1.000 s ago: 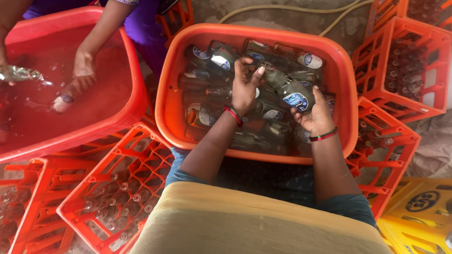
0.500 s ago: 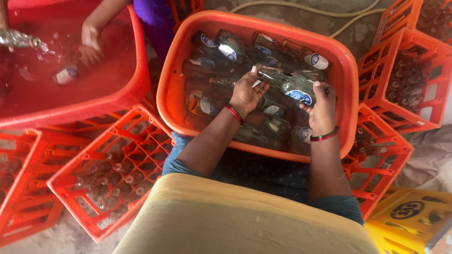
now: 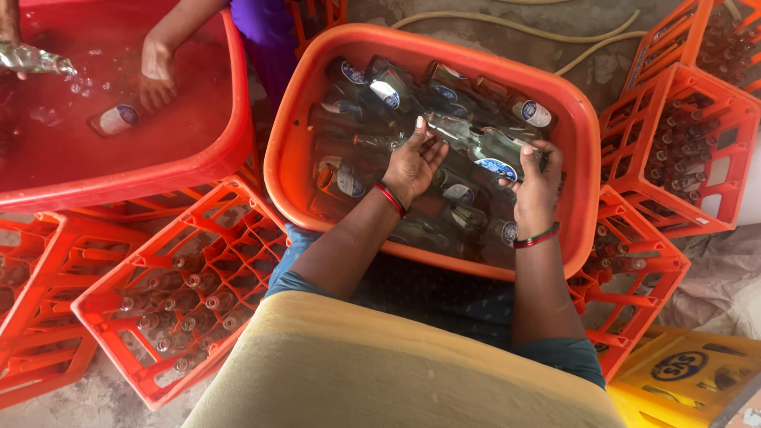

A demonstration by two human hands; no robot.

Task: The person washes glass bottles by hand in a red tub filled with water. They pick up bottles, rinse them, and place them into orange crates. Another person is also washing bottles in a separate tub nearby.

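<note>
Both hands hold one clear glass bottle with a blue-and-white label (image 3: 476, 147) above the round orange plastic tub (image 3: 289, 158) of submerged bottles: the left hand (image 3: 412, 162) closes on its neck, the right hand (image 3: 535, 186) grips its base. Orange plastic crates (image 3: 182, 293) of bottles stand beside.

Bright, even daylight — soft shadows only, glints on the wet bottles (image 3: 476, 143), slight bending at the frame's edges.

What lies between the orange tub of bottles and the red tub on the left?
In the head view, between the orange tub and the red tub shows a narrow gap with a co-worker's purple garment and orange crate edges below.
</note>
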